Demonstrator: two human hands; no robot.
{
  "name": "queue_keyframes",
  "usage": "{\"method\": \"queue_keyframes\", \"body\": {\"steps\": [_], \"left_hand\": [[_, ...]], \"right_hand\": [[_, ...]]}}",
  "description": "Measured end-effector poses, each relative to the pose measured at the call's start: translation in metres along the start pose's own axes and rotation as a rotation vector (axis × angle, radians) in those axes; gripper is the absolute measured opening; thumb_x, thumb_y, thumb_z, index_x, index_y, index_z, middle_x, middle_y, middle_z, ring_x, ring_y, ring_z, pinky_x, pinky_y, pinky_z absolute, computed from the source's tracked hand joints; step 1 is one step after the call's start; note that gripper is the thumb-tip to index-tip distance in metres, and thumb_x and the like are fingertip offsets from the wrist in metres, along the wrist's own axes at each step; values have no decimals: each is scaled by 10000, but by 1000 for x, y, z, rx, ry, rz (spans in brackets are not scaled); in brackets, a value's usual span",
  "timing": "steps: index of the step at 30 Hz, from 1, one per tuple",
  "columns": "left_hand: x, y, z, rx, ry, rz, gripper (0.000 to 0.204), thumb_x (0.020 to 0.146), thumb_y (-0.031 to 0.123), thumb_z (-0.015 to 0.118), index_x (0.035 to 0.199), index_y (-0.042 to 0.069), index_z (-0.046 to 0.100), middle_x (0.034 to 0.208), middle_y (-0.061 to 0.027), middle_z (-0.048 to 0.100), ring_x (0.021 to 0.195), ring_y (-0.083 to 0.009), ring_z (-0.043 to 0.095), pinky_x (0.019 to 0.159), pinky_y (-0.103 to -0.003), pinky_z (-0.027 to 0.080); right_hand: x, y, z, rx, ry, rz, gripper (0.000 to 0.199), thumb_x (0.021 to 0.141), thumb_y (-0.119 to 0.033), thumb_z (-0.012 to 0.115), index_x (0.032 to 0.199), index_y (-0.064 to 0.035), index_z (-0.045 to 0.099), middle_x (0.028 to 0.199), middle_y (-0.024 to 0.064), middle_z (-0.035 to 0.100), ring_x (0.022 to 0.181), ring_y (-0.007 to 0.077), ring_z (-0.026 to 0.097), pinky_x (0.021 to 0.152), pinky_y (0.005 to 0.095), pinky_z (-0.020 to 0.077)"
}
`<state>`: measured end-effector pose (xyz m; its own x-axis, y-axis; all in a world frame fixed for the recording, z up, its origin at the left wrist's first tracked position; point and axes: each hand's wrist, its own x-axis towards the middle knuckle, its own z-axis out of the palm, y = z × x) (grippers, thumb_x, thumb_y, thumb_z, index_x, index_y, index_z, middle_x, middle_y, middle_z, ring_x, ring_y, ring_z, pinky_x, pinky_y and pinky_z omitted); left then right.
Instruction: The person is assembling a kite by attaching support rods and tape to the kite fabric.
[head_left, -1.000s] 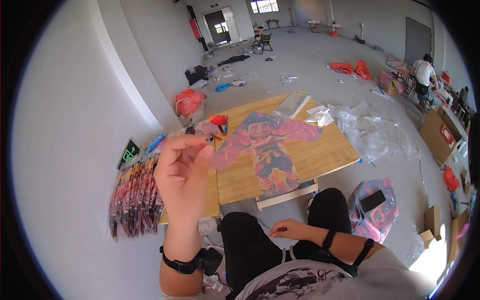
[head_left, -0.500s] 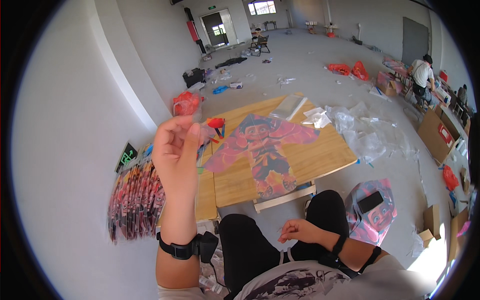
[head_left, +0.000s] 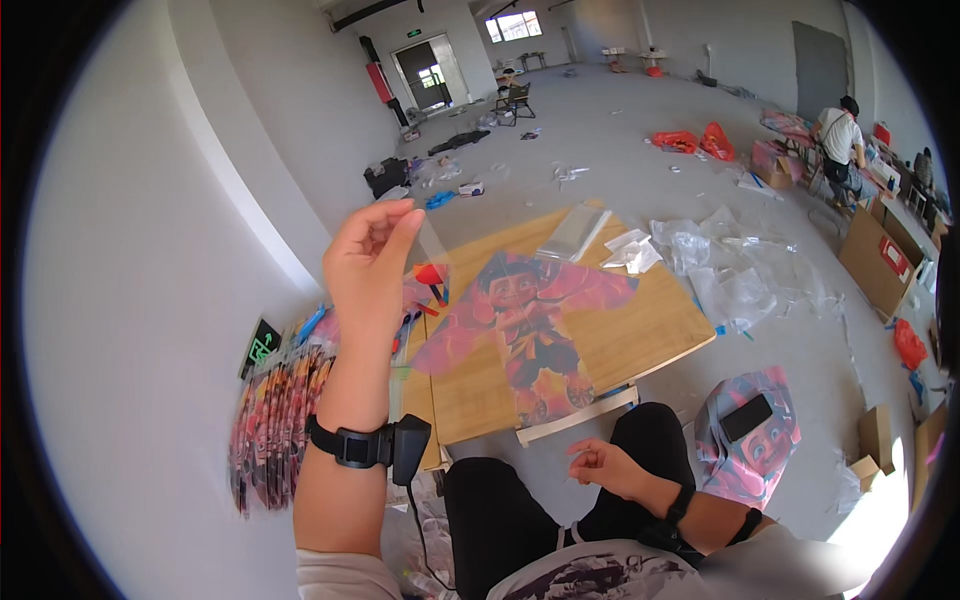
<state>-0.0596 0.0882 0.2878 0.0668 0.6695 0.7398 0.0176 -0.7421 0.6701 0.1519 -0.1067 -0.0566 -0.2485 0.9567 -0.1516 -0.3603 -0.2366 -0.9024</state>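
My left hand (head_left: 368,250) is raised above the left part of the wooden table (head_left: 640,320), fingertips pinched together. A faint, see-through strip of film (head_left: 430,238) hangs beside the pinch and seems held in it. Below lies a kite (head_left: 545,330) printed with a cartoon figure, its pink-red wings spread across the tabletop. Just past my left wrist are a small red piece (head_left: 430,274) and dark strips. My right hand (head_left: 605,466) hovers over my lap, fingers loosely bent and apart, with nothing visible in it.
Clear plastic sleeves (head_left: 575,232) and a crumpled white wrapper (head_left: 632,250) lie at the table's far side. Packed kites (head_left: 275,430) lean by the left wall. A phone (head_left: 746,417) rests on a printed bundle at right. Loose plastic (head_left: 735,270) covers floor there; a co-worker (head_left: 840,140) is beyond.
My left hand has risen a little and shifted slightly right, and the faint film strip now shows beside its fingertips. My right hand stays over my lap. The view has tilted slightly.
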Motion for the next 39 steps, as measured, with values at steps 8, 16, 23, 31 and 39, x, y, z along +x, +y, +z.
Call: {"method": "queue_keyframes", "body": {"steps": [8, 16, 23, 31, 39], "left_hand": [[61, -90, 23, -72, -47, -104, 198, 900, 36, 753, 1090, -8, 719, 947, -41, 718, 846, -77, 649, 776, -214, 503], [93, -245, 36, -33, -43, -455, 149, 949, 120, 709, 1065, 29, 686, 875, -18, 682, 764, -79, 619, 716, -212, 489], [90, -414, 47, -69, -145, -502, 130, 948, 149, 710, 1032, 52, 685, 812, 17, 632, 676, -50, 530, 603, -225, 426], [92, -592, 77, 114, -169, -587, 235, 901, 198, 753, 1067, 36, 715, 931, -42, 722, 829, -134, 657, 777, -265, 501], [75, -740, 89, 358, -174, -481, 265, 858, 265, 782, 971, 27, 760, 954, -99, 741, 861, -190, 689, 819, -320, 516]], "right_hand": [[24, -18, -22, -60, 27, -62, 256, 928, 6, 695, 1118, -51, 533, 975, 46, 665, 853, 104, 624, 764, 258, 514], [64, -29, -51, 50, 157, -51, 237, 915, 13, 710, 1011, -66, 509, 972, 51, 659, 861, 121, 643, 737, 266, 531], [120, -17, -80, 104, 175, 7, 187, 929, 4, 689, 1018, -64, 538, 919, 38, 647, 785, 116, 622, 714, 262, 512], [209, -21, -91, 47, -11, -56, 201, 1007, -204, 641, 1176, -99, 613, 936, 31, 644, 824, 130, 611, 690, 291, 476], [266, -42, -112, 310, -279, 105, 613, 1019, -307, 624, 1528, -72, 375, 1075, 30, 586, 936, 108, 555, 845, 291, 468]]}}
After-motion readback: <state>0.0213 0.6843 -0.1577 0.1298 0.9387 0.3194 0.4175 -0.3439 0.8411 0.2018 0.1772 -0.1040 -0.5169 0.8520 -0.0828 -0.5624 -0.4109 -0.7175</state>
